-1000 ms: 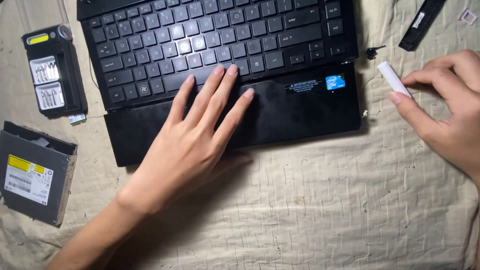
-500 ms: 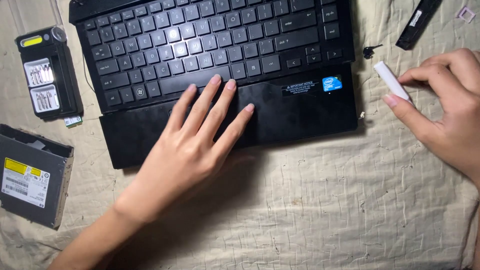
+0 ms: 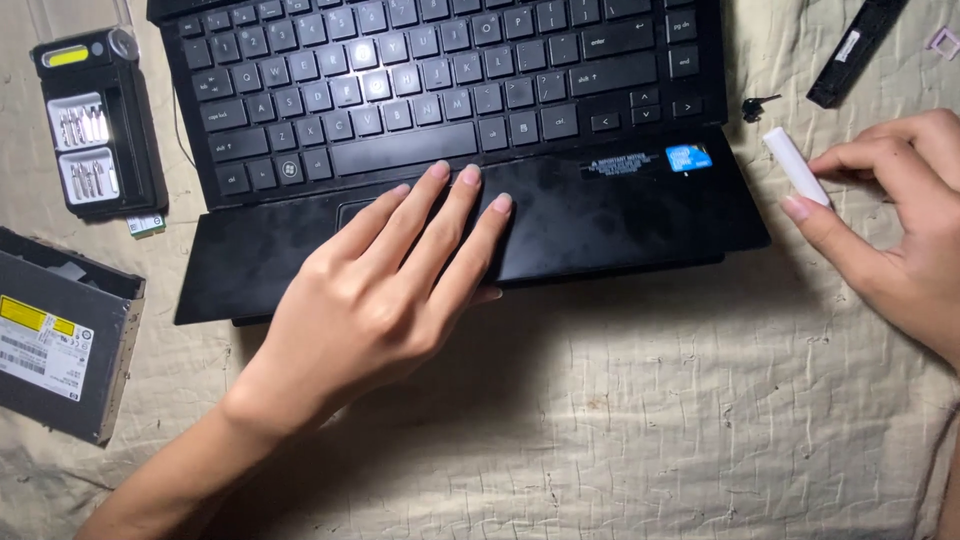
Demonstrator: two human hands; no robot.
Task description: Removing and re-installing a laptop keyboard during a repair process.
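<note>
Since the earlier frame the laptop (image 3: 450, 130) sits slightly lower and further left in view, and the left hand (image 3: 390, 290) lies a little further back on the palm rest; the right hand (image 3: 890, 230) is much as it was beside the white stick (image 3: 796, 166).

Laptop: centre to upper part of the frame, open, black, resting on a quilted beige cloth (image 3: 650, 420). The front edge of the palm rest looks slightly lifted off the base at lower left, so the top cover may be loose. Judged heavy and rigid as a whole, but the cover panel is thin plastic that would flex; the glossy surface shows smudges and is likely slippery. Best held at the front edge or the side corners, not by the keys.

Left hand: flat, fingers spread and extended, pressing on the palm rest just below the space bar. It grips nothing.

Right hand: right edge of the frame, fingers curled, thumb and forefinger tips at the lower end of the white stick. Whether they pinch it or merely touch it cannot be told. The stick looks small, light and smooth.

Surroundings: bit case (image 3: 100, 125) at upper left, optical drive (image 3: 60, 345) at left edge, black strip (image 3: 855, 50) at upper right, small dark screw (image 3: 755, 104) beside the laptop's right corner.
</note>
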